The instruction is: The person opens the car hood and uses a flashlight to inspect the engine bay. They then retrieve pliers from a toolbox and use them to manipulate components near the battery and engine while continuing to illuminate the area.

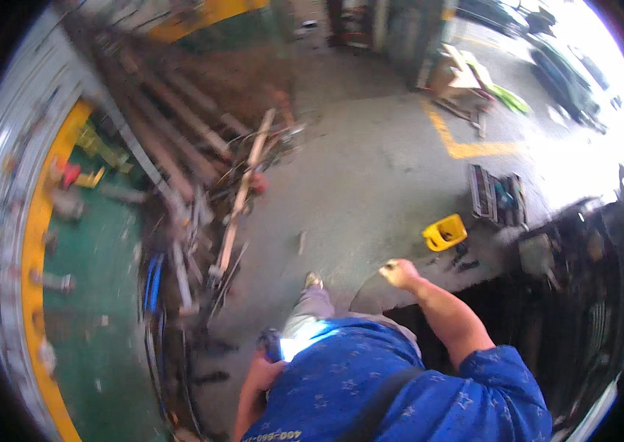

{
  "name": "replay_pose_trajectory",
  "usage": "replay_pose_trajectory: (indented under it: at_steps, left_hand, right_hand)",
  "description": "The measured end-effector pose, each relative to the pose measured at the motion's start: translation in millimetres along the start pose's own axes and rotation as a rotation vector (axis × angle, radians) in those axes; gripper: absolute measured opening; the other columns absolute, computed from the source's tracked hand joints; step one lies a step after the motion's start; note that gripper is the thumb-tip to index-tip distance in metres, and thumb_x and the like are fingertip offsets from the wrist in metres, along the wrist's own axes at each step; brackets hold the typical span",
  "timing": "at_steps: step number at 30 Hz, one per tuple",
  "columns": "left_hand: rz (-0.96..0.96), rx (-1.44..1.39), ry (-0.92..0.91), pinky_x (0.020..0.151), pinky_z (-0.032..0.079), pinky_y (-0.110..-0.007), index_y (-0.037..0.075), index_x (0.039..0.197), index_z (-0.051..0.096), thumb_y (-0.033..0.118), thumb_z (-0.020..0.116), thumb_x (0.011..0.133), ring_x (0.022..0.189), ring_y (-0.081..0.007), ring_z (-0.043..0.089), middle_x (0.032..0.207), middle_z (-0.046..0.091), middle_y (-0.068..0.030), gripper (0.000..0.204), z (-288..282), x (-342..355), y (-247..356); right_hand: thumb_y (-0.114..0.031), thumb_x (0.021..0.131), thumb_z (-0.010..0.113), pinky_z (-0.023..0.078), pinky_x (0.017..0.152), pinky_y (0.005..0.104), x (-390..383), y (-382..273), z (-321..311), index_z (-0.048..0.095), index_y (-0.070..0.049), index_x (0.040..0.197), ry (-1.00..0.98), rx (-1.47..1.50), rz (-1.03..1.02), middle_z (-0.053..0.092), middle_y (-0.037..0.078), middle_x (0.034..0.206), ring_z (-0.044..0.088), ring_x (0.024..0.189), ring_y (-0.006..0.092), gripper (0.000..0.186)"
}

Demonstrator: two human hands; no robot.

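Observation:
My left hand is at my left hip, wrapped round a small dark lamp. A bright white-blue glow spreads beside it over my blue shirt and trouser leg. In front of my body, to the right, my right hand hangs over the floor with its fingers curled closed. Whether anything small sits inside those fingers I cannot make out. Beyond that hand a yellow plastic container stands on the floor, with an open tool case behind it.
Long metal bars and a wooden plank lie piled on the left. Further left is a green surface with a yellow edge and scattered parts. Dark machinery is on the right. Cardboard lies at the far right.

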State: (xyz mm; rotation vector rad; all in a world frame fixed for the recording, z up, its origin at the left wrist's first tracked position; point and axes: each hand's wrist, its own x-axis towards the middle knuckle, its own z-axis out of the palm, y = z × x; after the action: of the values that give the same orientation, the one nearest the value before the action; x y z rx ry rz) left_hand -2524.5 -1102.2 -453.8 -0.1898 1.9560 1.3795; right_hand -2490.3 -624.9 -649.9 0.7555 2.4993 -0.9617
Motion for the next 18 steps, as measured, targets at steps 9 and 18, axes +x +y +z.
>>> replay_pose_trajectory:
  at_steps: [9,18]
  left_hand:
    - [0.747,0.736,0.412,0.075,0.052,-0.044,0.002,0.097,0.063,0.003,0.076,0.071,0.082,-0.0385,0.066,0.088,0.067,-0.0187,0.029,-59.6,177.4,262.7]
    - [0.734,0.357,0.169,0.072,0.053,-0.035,0.004,0.091,0.061,0.008,0.086,0.075,0.077,-0.0162,0.060,0.085,0.064,-0.0049,0.031,35.6,325.7,333.9]
  right_hand:
    - [-0.045,0.088,0.064,0.057,0.089,0.0469,15.3,-15.4,69.4,0.079,-0.003,0.099,-0.037,0.318,0.479,0.077,0.021,0.102,0.073,0.101,0.0362,0.046]
    - [-0.031,0.086,0.063,0.057,0.086,0.0465,76.6,-61.8,-0.4,0.078,-0.006,0.106,-0.100,0.217,0.058,0.076,0.022,0.102,0.073,0.100,0.0388,0.035]
